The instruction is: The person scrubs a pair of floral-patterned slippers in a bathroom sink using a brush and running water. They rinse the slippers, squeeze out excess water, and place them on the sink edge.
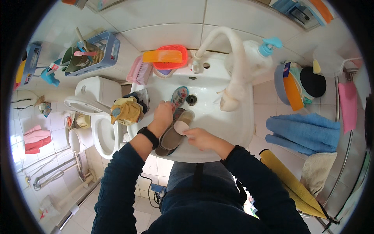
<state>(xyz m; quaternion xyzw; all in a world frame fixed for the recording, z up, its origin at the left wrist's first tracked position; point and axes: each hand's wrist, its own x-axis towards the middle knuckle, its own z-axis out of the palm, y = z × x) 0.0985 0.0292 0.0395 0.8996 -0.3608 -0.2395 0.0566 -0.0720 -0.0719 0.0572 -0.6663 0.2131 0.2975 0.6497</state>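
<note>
A white washbasin (228, 134) lies before me with wet cloth shoes in it. Brown soles (170, 139) face up toward the front left of the basin. A floral shoe part (179, 96) reaches toward the drain. My left hand (163, 113), with a black band on its wrist, is closed on the floral footwear; the fingertips are partly hidden. My right hand (201, 138) grips a small pale pink, rounded object (181, 127) by its edge. This object lies over a brown sole, and I cannot tell exactly what it is.
A white curved faucet hose (235, 55) hangs over the basin's right side. A pink scrub brush (138, 71), a red soap dish (178, 65) and a pump bottle (255, 55) stand along the back. Crumpled cloths (128, 109) rest on the left rim. A toilet (102, 128) stands left; a blue towel (302, 133) hangs right.
</note>
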